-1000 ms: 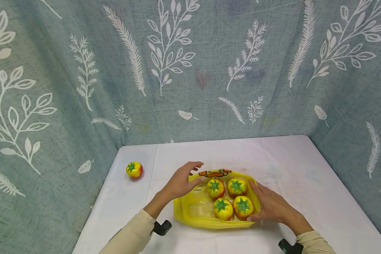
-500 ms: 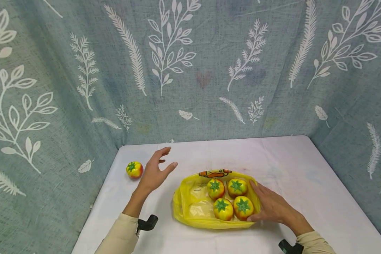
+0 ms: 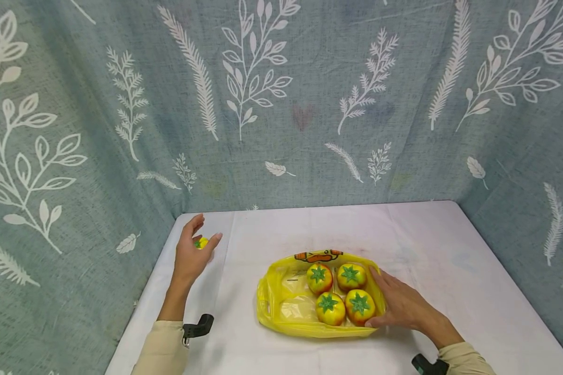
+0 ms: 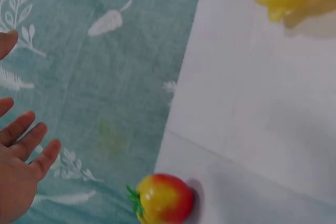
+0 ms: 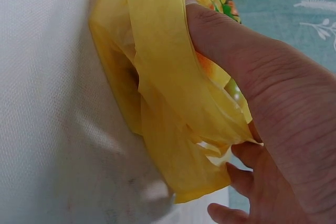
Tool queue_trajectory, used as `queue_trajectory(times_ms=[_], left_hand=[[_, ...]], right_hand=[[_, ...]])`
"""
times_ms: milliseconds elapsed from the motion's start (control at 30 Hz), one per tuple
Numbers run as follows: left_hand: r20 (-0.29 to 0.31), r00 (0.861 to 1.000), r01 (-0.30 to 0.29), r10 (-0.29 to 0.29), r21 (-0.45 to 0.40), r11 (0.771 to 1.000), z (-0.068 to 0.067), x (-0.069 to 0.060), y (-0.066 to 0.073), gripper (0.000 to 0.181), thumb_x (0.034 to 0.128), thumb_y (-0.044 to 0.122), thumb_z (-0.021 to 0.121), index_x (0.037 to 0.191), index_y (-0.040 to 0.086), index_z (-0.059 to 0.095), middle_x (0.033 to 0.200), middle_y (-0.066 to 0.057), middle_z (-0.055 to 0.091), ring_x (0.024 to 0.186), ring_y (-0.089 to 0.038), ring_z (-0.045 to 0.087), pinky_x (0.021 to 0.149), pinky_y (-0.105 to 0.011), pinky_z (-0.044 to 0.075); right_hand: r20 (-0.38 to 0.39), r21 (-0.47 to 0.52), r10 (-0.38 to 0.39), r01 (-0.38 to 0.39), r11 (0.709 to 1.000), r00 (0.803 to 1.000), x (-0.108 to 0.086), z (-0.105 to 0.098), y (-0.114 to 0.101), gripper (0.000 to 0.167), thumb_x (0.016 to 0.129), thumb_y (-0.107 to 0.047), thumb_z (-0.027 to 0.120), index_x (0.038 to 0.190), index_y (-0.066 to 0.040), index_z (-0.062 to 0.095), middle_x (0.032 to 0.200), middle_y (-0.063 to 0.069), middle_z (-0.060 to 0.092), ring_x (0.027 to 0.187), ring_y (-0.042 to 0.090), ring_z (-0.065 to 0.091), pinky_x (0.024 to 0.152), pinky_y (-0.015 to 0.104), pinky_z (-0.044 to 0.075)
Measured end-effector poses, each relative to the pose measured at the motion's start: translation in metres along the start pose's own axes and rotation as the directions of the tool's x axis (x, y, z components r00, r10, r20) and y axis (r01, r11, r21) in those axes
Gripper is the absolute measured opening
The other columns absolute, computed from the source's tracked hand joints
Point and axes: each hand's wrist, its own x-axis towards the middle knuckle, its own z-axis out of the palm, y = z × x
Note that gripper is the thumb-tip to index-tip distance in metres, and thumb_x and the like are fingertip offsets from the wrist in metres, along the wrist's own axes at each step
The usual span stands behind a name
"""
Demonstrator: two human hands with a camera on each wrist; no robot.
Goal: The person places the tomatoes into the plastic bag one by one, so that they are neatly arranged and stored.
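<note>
My left hand [image 3: 190, 255] is at the table's far left, fingers loosely spread over a yellow-and-red toy tomato [image 3: 202, 242] that it partly hides in the head view. The left wrist view shows that toy tomato [image 4: 167, 198] whole, its green leafy top facing left, apart from the fingers. Near the table's middle lies a wide-mouthed yellow plastic bag [image 3: 305, 332]. Several similar toy tomatoes [image 3: 330, 308] sit in its right half. My right hand [image 3: 403, 304] holds the bag's right side; in the right wrist view its thumb reaches inside the rim, with the other fingers outside.
A white cloth covers the table [image 3: 450, 250]. Grey-green curtain [image 3: 281, 104] with white leaf prints rises behind it and on both sides. A dark strap mount [image 3: 198, 327] sits on my left wrist, another mount [image 3: 429, 363] on the right.
My left hand has moved left from above the bag's left edge to the lone toy tomato. My right hand and the bag have stayed in place.
</note>
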Motion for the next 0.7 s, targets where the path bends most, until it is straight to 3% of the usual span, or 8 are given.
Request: queue_trajectory(times_ms=[267, 500, 700], left_hand=[[-0.12, 0.981, 0.149, -0.152, -0.04, 0.988, -0.013, -0.004, -0.026, 0.074, 0.0944, 0.029, 0.073, 0.155, 0.008, 0.036, 0.153, -0.015, 0.042, 0.144, -0.03, 0.037, 0.116, -0.053, 0.033], [-0.175, 0.963, 0.195, -0.204, -0.065, 0.979, -0.021, -0.005, -0.04, 0.077, 0.0953, 0.034, 0.072, 0.156, 0.008, 0.032, 0.157, -0.014, 0.038, 0.147, -0.029, 0.034, 0.117, -0.054, 0.03], [-0.186, 0.949, 0.235, -0.254, -0.121, 0.964, -0.024, -0.008, -0.051, 0.081, 0.0953, 0.036, 0.071, 0.158, 0.007, 0.028, 0.16, -0.013, 0.034, 0.149, -0.028, 0.029, 0.119, -0.053, 0.026]], right_hand=[[0.006, 0.006, 0.008, -0.008, 1.0, 1.0, 0.0, 0.0, -0.001, 0.132, 0.066, -0.071, 0.082, 0.158, 0.004, 0.024, 0.155, 0.032, 0.032, 0.136, 0.051, 0.041, 0.106, 0.067, 0.038], [0.002, -0.005, 0.01, -0.01, 1.0, 1.0, -0.001, 0.0, -0.001, 0.132, 0.066, -0.072, 0.081, 0.157, 0.005, 0.025, 0.154, 0.033, 0.034, 0.135, 0.051, 0.042, 0.105, 0.066, 0.039], [0.013, 0.0, 0.023, -0.023, 1.0, 1.0, 0.001, 0.0, -0.001, 0.132, 0.065, -0.072, 0.081, 0.157, 0.004, 0.024, 0.154, 0.033, 0.033, 0.135, 0.051, 0.042, 0.105, 0.066, 0.038]])
